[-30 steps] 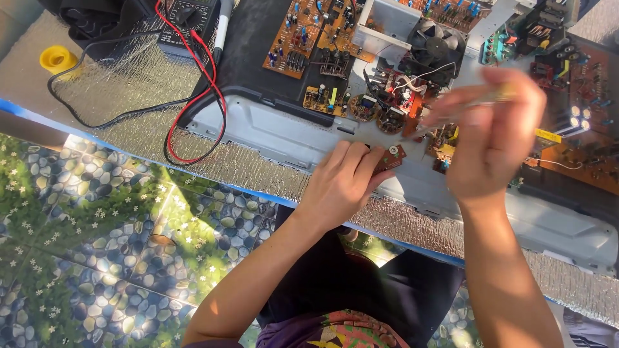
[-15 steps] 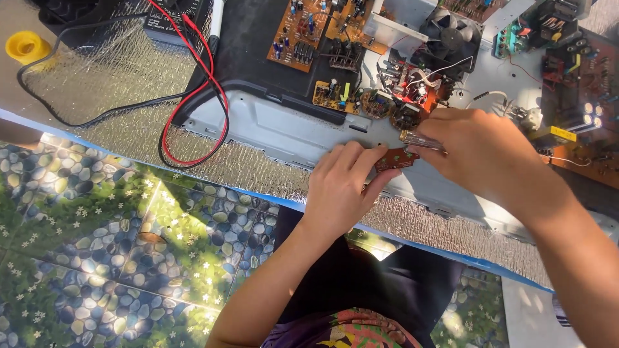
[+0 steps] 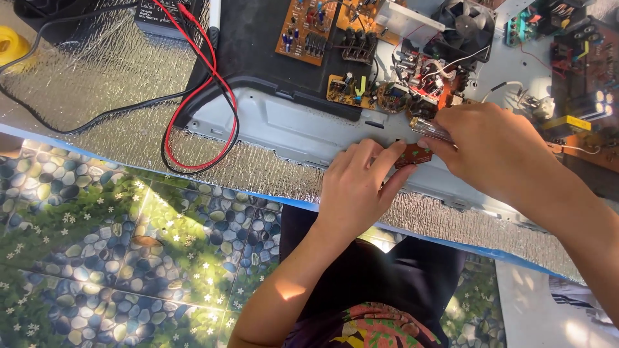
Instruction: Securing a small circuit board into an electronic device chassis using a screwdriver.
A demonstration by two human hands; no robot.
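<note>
My left hand (image 3: pixel 356 188) rests on the grey metal chassis (image 3: pixel 284 125) and pinches a small brown circuit board (image 3: pixel 413 154) between its fingertips. My right hand (image 3: pixel 491 149) is closed around a tool with a clear handle (image 3: pixel 430 130), its tip hidden, right beside the small board. Just beyond both hands sit crowded circuit boards with coils and capacitors (image 3: pixel 412 80).
Red and black probe leads (image 3: pixel 205 84) loop over the textured silver table top (image 3: pixel 97 77) from a black meter (image 3: pixel 158 16). An orange circuit board (image 3: pixel 308 32), a fan (image 3: pixel 469 29), more boards at far right, a yellow roll (image 3: pixel 11 45). Pebble-pattern floor below.
My right hand came down from above the chassis to the small board held by my left hand. The view shifted a little toward the chassis.
</note>
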